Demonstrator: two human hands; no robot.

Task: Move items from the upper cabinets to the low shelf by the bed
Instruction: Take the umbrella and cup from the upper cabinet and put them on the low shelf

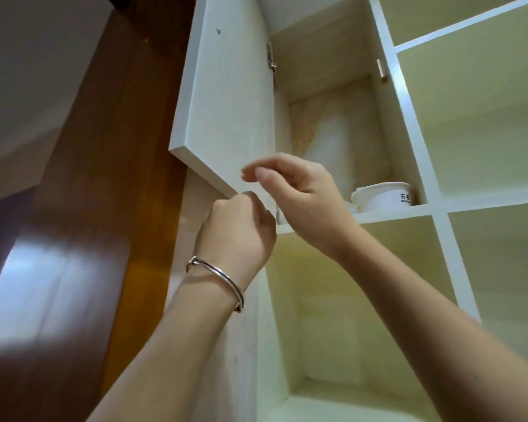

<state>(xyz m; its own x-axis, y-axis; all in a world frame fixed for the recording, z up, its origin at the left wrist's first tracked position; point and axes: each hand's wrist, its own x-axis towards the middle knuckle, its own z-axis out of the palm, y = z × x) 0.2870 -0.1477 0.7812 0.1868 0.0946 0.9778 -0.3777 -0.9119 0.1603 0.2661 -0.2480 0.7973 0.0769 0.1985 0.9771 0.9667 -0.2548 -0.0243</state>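
I look up at a white upper cabinet whose door (223,95) swings open to the left. My left hand (241,229), with a silver bangle on the wrist, grips the door's bottom edge near its hinge-side corner. My right hand (299,190) is raised in front of the open compartment, fingers loosely curled and apart, holding nothing. Inside, on the compartment's floor at the right, sits a white lidded bowl (384,197) with dark lettering. The hand hides the left part of that shelf.
Open cream cubbies (482,123) fill the right side, and another open cubby (348,315) lies below the shelf board (403,213). A dark brown wooden panel (83,208) stands to the left of the cabinet. Metal hinges (270,60) show inside.
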